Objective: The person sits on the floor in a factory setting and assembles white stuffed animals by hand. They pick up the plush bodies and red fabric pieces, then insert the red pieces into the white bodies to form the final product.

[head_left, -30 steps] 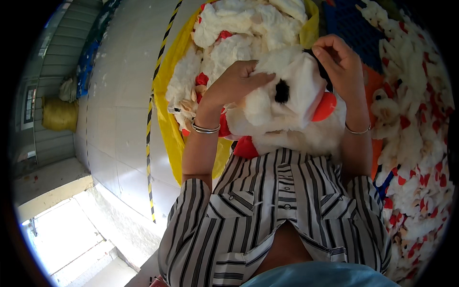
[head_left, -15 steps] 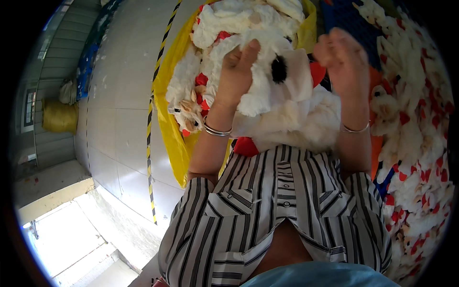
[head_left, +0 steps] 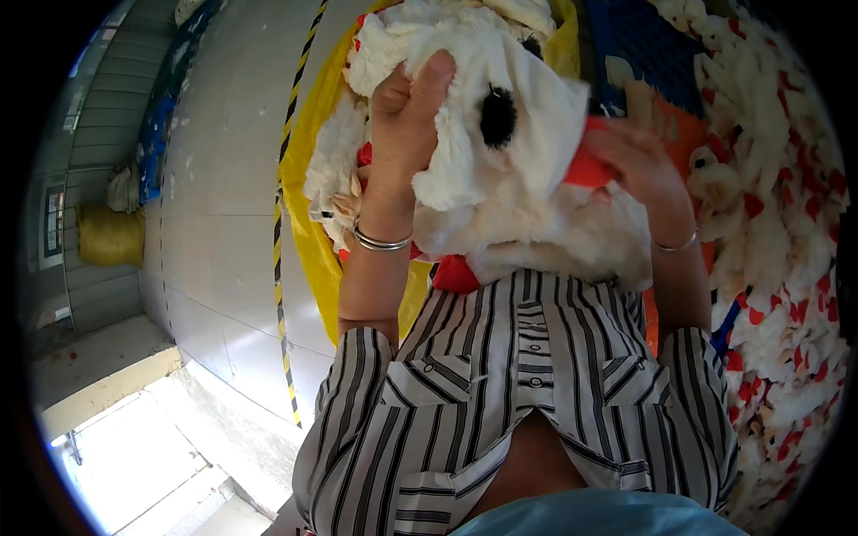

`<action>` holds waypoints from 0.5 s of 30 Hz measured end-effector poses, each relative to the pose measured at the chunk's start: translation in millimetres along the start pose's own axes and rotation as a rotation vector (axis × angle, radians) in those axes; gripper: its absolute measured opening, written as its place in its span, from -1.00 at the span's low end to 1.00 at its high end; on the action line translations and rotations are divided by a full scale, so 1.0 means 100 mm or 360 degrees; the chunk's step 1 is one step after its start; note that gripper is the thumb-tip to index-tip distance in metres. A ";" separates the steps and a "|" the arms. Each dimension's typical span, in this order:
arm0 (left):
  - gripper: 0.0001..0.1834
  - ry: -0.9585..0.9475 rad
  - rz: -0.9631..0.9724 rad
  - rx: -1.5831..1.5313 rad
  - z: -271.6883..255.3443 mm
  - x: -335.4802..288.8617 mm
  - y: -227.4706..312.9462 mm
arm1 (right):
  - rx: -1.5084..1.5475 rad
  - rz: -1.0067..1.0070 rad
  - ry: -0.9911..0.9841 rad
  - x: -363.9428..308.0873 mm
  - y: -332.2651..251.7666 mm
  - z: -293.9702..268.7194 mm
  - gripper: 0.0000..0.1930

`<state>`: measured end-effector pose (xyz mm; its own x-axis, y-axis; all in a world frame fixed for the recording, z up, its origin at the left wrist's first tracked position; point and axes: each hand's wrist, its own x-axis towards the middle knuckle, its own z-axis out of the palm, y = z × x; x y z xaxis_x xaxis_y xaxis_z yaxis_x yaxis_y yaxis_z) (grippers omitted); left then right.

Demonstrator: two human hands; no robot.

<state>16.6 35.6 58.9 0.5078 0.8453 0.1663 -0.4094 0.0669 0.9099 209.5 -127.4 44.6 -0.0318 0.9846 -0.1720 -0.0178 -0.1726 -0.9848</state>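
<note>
My left hand [head_left: 407, 116] is closed on the edge of a white plush skin [head_left: 532, 147], thumb on top. The skin is limp and unstuffed, with a black fuzzy patch [head_left: 498, 116] and a red flap [head_left: 588, 161] at its right end. At that flap is my right hand [head_left: 642, 161], its fingers closed on the red cloth and one finger raised; it is slightly blurred. More cream plush [head_left: 545, 237] lies between the held skin and my striped shirt, with another red piece [head_left: 457, 274] beside it.
A yellow sack [head_left: 308, 228] full of white and red plush pieces lies under and beyond my hands. To the right are a blue crate [head_left: 639, 40], an orange surface [head_left: 677, 134] and a large heap of similar plush skins [head_left: 760, 259]. Black-and-yellow tape [head_left: 279, 241] runs along the floor at left.
My right hand has come down from above onto the red flap. My left hand has shifted a little left and up, and the plush skin is pulled straighter between both hands.
</note>
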 end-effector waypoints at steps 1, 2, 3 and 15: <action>-0.73 -0.0014 0.0091 0.0010 0.10 0.03 0.07 | 0.0004 -0.0206 0.0074 -0.03 -0.14 -0.04 -0.61; -0.73 -0.0050 0.0161 0.0148 0.05 0.07 0.02 | 0.0010 -0.0407 0.0108 -0.04 -0.28 -0.05 -0.61; -0.73 -0.0085 0.0229 0.0289 -0.04 0.21 -0.11 | 0.0020 -0.0607 0.0142 -0.03 -0.42 -0.06 -0.61; -0.63 0.0071 -0.0092 0.0729 -0.58 0.67 -1.32 | 0.0184 -0.0658 0.0707 0.26 0.08 -0.24 -0.71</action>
<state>60.8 114.6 -72.3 0.4826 0.8698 0.1028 0.0008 -0.1178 0.9930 232.8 -102.9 31.6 0.4199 0.8839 0.2057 -0.0485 0.2482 -0.9675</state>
